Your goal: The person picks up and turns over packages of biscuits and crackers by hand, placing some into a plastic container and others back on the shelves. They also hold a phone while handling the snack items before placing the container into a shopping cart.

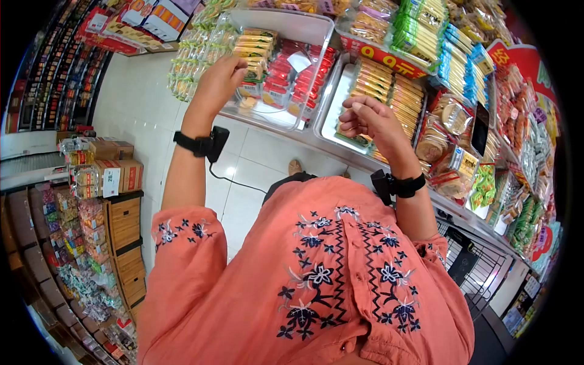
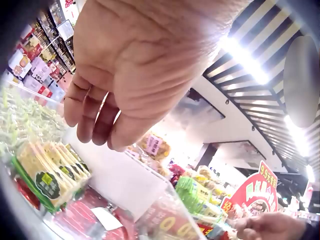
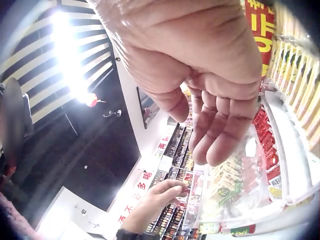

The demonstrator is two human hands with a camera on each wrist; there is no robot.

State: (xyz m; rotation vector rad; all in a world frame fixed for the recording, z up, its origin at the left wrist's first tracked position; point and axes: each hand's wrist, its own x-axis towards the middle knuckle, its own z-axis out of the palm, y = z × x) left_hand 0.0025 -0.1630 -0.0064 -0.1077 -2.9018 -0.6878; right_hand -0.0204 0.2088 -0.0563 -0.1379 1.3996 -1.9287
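My left hand (image 1: 220, 82) hangs above the left side of a clear bin (image 1: 322, 58), over yellow-and-green packets (image 1: 252, 47) beside red packets (image 1: 281, 76). In the left wrist view the left hand (image 2: 135, 65) has loosely bent fingers and nothing in them, with the sandwich-like packets (image 2: 47, 175) below. The right hand (image 1: 378, 125) hovers over a second bin with rows of yellow packets (image 1: 406, 100). Its fingers are loosely bent and hold nothing in the right wrist view, where the right hand (image 3: 200, 65) fills the top.
Wrapped green-and-white packets (image 1: 191, 55) lie left of the bin. Behind stand a red price sign (image 1: 383, 56), green packs (image 1: 417, 30) and blue packs (image 1: 465, 61). Round pastries (image 1: 435, 140) sit at the right. Cartons (image 1: 112, 173) stand on the left, beyond the tiled floor (image 1: 143, 91).
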